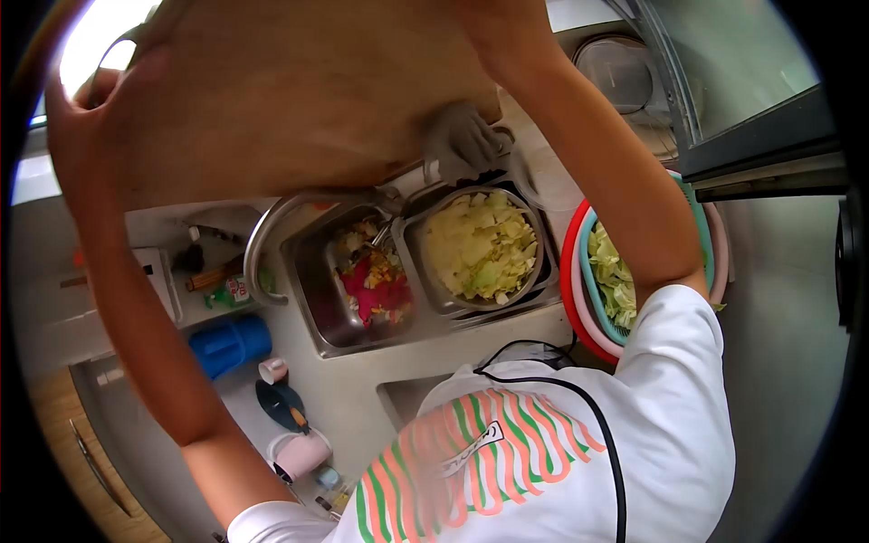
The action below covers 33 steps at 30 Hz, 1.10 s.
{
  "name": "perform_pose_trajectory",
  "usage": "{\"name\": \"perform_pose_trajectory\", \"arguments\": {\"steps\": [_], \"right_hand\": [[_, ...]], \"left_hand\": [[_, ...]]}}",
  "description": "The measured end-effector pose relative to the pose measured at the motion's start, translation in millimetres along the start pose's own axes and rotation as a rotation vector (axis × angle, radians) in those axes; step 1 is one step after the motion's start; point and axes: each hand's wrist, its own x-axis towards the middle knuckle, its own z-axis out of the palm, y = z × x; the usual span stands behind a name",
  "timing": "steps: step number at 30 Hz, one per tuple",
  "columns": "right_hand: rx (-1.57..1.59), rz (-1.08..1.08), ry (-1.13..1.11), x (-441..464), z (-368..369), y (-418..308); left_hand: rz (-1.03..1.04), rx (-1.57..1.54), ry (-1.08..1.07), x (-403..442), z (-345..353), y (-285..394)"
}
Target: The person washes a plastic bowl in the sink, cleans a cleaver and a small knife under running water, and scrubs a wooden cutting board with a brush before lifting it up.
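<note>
A large brown wooden board (299, 90) is raised over the back of the counter, in front of the window. At its left edge is my left hand (104, 118), with the fingers curled round the edge. My right arm reaches up to the board's upper right part, where my right hand is out of sight or cut off at the frame's top. Below the board, the sink's left basin (326, 317) holds pink and yellow scraps. A round metal bowl (536, 271) of chopped cabbage (480, 244) sits in the right basin.
A curved faucet (256, 253) stands left of the sink. Grey cloth or gloves (462, 140) hang behind the basins. Stacked baskets (572, 262) with greens (608, 271) are at the right, near an open window frame (688, 90). A blue container (231, 347) and a pink cup (303, 455) lie left.
</note>
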Motion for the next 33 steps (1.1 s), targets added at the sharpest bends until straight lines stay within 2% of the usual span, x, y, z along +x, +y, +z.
{"name": "perform_pose_trajectory", "arguments": {"steps": [4, 11, 14, 16, 17, 18, 20, 21, 24, 26, 29, 31, 33], "right_hand": [[-0.070, 0.043, 0.038, -9, -7, 0], [-0.117, 0.006, -0.011, -7, -22, 3], [-0.022, 0.020, -0.002, -13, -16, 2], [-0.127, 0.021, -0.021, -23, -27, 8], [-0.179, 0.019, -0.031, -28, -33, 13], [-0.167, 0.001, -0.053, -33, -36, 17], [-0.147, -0.032, -0.086, -44, -40, 24], [-0.334, -0.102, 0.013, -55, -36, 21], [-0.292, -0.243, -0.061, -76, -27, 3], [-0.181, -0.196, -0.153, -86, -44, 13], [0.203, -0.092, -0.317, -89, -52, 11], [0.243, -0.080, -0.275, -91, -49, 9], [0.087, -0.127, -0.098, -94, -45, 15]], "left_hand": [[0.003, -0.081, -0.016, -17, 5, 18], [-0.050, 0.008, -0.072, -13, 9, 19], [-0.039, -0.023, -0.113, -18, 9, 22], [-0.056, -0.078, -0.152, -37, 10, 39], [-0.075, -0.048, -0.137, -48, 12, 41], [0.009, -0.161, 0.002, -62, 18, 40], [-0.032, -0.287, 0.052, -83, 17, 39], [0.011, -0.273, 0.049, -94, 10, 40], [0.065, -0.357, 0.042, -123, -6, 48], [0.106, -0.418, 0.120, -134, -3, 49], [0.182, -0.441, 0.161, -142, -1, 43], [0.134, -0.388, 0.135, -140, -7, 45], [0.127, -0.343, 0.136, -140, -11, 45]]}}
